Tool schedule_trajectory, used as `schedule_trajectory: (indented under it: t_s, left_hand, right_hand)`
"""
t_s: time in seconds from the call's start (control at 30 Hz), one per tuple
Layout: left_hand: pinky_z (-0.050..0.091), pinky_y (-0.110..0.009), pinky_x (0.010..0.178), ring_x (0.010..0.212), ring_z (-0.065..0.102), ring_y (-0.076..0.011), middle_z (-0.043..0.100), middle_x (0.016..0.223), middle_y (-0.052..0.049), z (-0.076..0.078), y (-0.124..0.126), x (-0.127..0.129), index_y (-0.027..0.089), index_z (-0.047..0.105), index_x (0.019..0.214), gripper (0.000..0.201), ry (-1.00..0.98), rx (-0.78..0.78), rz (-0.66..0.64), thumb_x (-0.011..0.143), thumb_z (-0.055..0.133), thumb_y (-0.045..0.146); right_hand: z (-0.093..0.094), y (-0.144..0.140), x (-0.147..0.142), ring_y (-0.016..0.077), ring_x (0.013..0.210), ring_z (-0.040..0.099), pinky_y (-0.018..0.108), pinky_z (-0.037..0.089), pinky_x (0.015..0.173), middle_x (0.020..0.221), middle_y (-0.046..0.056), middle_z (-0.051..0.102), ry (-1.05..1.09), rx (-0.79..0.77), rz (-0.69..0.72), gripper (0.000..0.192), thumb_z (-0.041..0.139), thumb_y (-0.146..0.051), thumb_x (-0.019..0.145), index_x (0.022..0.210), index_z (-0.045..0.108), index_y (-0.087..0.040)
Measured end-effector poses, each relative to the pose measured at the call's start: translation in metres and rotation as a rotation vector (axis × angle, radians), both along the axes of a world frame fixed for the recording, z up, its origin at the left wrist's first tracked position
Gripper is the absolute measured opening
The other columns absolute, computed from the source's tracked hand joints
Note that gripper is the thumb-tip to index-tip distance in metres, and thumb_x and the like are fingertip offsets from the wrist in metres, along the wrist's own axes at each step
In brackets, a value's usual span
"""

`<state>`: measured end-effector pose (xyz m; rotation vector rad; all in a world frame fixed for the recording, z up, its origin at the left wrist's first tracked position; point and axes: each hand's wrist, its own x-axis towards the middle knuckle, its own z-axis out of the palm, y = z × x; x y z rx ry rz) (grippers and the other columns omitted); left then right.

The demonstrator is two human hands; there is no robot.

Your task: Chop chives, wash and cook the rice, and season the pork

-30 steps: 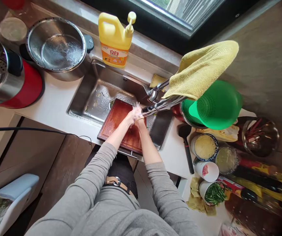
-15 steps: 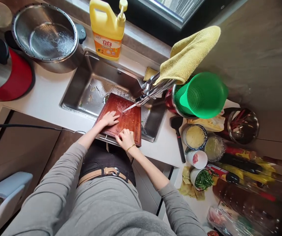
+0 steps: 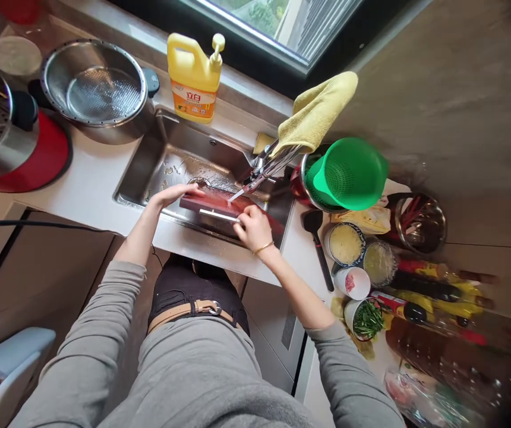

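A reddish-brown wooden cutting board [image 3: 211, 202] is tilted over the sink, its thick near edge with a metal handle [image 3: 215, 214] facing me. My right hand [image 3: 255, 229] is closed around that near edge at the handle's right end. Along the board's left end lies my left hand [image 3: 177, 194], its fingers stretched out and touching the wood. Water runs from the tap [image 3: 259, 174] onto the board's upper face. The tips of my left fingers are partly blurred against the board.
The steel sink [image 3: 142, 169] holds wet scraps. A yellow detergent bottle [image 3: 193, 80] and a steel pot [image 3: 95, 89] stand behind and left. A yellow cloth [image 3: 315, 113] hangs over the tap. At right are a green colander [image 3: 353, 175], a black spatula [image 3: 320, 246] and several food bowls.
The board has tipped from lying face-up to steeply tilted, showing its near edge and handle. My left hand has moved from its face to the left end; my right hand has shifted right.
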<state>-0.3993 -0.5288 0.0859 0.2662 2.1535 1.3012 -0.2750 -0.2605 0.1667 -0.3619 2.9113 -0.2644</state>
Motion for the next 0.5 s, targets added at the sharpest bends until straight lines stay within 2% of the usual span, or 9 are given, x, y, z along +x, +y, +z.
schedule_trajectory:
  t_s: [0.1, 0.2, 0.37, 0.5]
  left_hand:
    - [0.054, -0.039, 0.09, 0.091, 0.072, -0.0251, 0.077, 0.087, -0.013, 0.028, 0.014, -0.018, 0.013, 0.079, 0.088, 0.072, 0.103, 0.193, 0.285, 0.096, 0.027, 0.062]
    - [0.055, -0.035, 0.082, 0.078, 0.071, -0.0214, 0.073, 0.071, -0.01, 0.042, 0.041, -0.022, 0.014, 0.076, 0.076, 0.073, 0.25, 0.324, 0.53, 0.098, 0.025, 0.062]
    - [0.053, -0.03, 0.076, 0.062, 0.063, -0.0149, 0.059, 0.052, -0.003, 0.042, 0.075, -0.02, 0.02, 0.059, 0.053, 0.072, 0.324, 0.395, 0.83, 0.1, 0.019, 0.057]
    - [0.05, -0.027, 0.068, 0.05, 0.053, -0.012, 0.048, 0.044, 0.0, 0.039, 0.079, -0.012, 0.023, 0.045, 0.046, 0.07, 0.285, 0.446, 0.936, 0.099, 0.017, 0.059]
  right_hand:
    - [0.022, 0.012, -0.041, 0.0257, 0.1, 0.056, 0.033, 0.042, 0.081, 0.114, 0.013, 0.06, 0.06, -0.026, -0.104, 0.028, 0.048, -0.033, 0.098, 0.106, 0.071, -0.017]
    - [0.031, 0.015, -0.06, 0.0248, 0.097, 0.059, 0.032, 0.044, 0.078, 0.113, 0.011, 0.062, 0.057, -0.045, -0.158, 0.029, 0.047, -0.033, 0.099, 0.111, 0.07, -0.02]
    - [0.033, 0.009, -0.06, 0.0256, 0.102, 0.059, 0.034, 0.046, 0.084, 0.111, 0.012, 0.064, 0.085, -0.056, -0.2, 0.027, 0.049, -0.029, 0.098, 0.106, 0.072, -0.018]
    - [0.038, 0.001, -0.057, 0.0262, 0.099, 0.059, 0.034, 0.045, 0.084, 0.101, 0.012, 0.065, 0.071, 0.028, -0.209, 0.023, 0.055, -0.028, 0.091, 0.091, 0.075, -0.016]
